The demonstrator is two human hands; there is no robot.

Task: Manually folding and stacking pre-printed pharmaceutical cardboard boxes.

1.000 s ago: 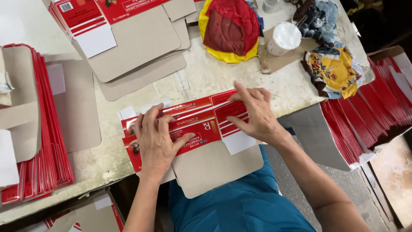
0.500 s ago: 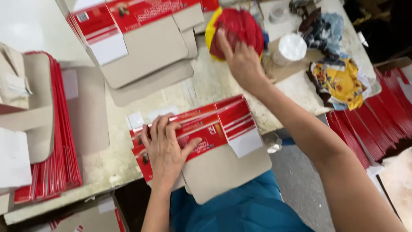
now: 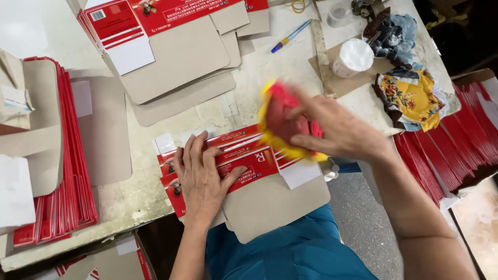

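My left hand (image 3: 202, 179) lies flat on a stack of flattened red and white carton blanks (image 3: 249, 161) at the near edge of the worktable, fingers spread and pressing them down. My right hand (image 3: 337, 127) grips a red and yellow cloth pad (image 3: 282, 124) and holds it over the right part of the same blanks. The brown cardboard flaps (image 3: 270, 205) of the blanks hang over the table edge toward my lap.
More flat cartons (image 3: 171, 46) lie at the back of the table. A thick stack of red blanks (image 3: 67, 155) stands at the left, another (image 3: 456, 150) at the right. A white tub (image 3: 353, 57), a pen (image 3: 290, 36) and crumpled patterned rags (image 3: 410, 93) sit at the back right.
My right hand reached to the back of the table, took hold of the red and yellow cloth pad and brought it down over the blanks. My left hand stayed on the stack.
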